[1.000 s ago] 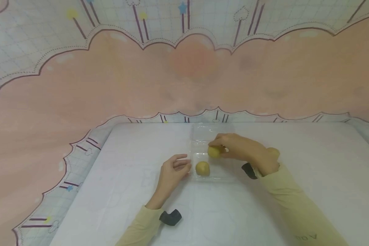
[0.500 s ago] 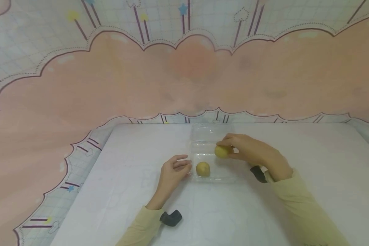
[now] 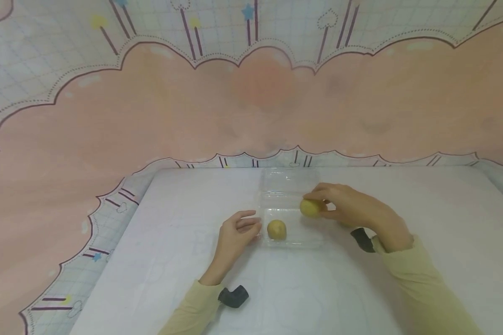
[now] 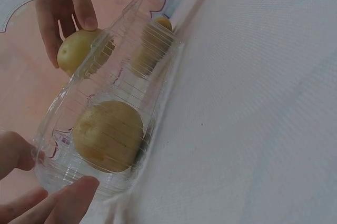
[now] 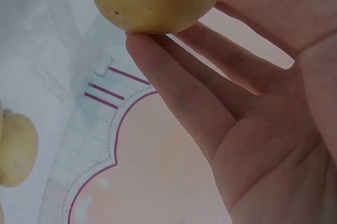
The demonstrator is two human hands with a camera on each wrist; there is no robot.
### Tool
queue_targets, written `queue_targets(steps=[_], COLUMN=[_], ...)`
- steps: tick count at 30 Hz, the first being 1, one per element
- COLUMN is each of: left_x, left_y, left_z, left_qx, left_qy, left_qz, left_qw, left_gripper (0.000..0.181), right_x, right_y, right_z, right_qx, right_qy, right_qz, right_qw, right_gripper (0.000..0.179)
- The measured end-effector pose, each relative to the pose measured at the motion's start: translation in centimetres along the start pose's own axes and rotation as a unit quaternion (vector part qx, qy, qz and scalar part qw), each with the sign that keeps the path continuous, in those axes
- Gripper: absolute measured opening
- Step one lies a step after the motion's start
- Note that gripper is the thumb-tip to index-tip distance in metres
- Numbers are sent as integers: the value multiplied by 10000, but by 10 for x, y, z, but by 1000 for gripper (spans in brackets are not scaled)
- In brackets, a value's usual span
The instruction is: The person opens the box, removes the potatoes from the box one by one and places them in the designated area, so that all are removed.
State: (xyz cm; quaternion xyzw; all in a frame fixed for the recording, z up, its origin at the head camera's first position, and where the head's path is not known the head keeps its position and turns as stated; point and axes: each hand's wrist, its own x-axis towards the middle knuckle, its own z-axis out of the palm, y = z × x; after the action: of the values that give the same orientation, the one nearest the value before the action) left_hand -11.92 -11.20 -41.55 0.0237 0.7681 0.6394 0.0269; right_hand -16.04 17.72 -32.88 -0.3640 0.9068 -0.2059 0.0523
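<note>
My right hand (image 3: 352,204) pinches a yellow potato (image 3: 310,208) between thumb and fingertips, above the right part of a clear plastic box (image 3: 295,238). The right wrist view shows that potato (image 5: 150,0) close up. Inside the box, at its left end, lies another potato (image 3: 276,230); the left wrist view sees this potato (image 4: 108,137) through the ribbed wall. My left hand (image 3: 234,237) rests at the box's left edge, fingers loosely bent, fingertips (image 4: 79,197) at the plastic.
The box's transparent lid (image 3: 290,180) lies folded back toward the patterned backdrop (image 3: 251,111). A further potato (image 3: 347,224) is mostly hidden behind my right wrist. Potatoes (image 5: 18,148) also show at the right wrist view's left edge. White cloth (image 3: 163,260) covers the table.
My right hand has moved right with its potato, from over the box's middle to its right side. The potato right of the box has become mostly hidden. My left hand has stayed put.
</note>
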Motion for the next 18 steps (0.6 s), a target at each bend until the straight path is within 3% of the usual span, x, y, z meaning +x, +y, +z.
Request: queue_targets(steps=[18], left_x=[0], left_y=[0], left_z=[0], left_qx=[-90], left_qy=[-2], left_qz=[-80], left_qw=[9999], left_gripper=[43], right_x=[-23], right_y=[5], right_z=[-6], right_qx=[18], right_qy=[125], right_qz=[89], right_qw=[9999], right_gripper=[43])
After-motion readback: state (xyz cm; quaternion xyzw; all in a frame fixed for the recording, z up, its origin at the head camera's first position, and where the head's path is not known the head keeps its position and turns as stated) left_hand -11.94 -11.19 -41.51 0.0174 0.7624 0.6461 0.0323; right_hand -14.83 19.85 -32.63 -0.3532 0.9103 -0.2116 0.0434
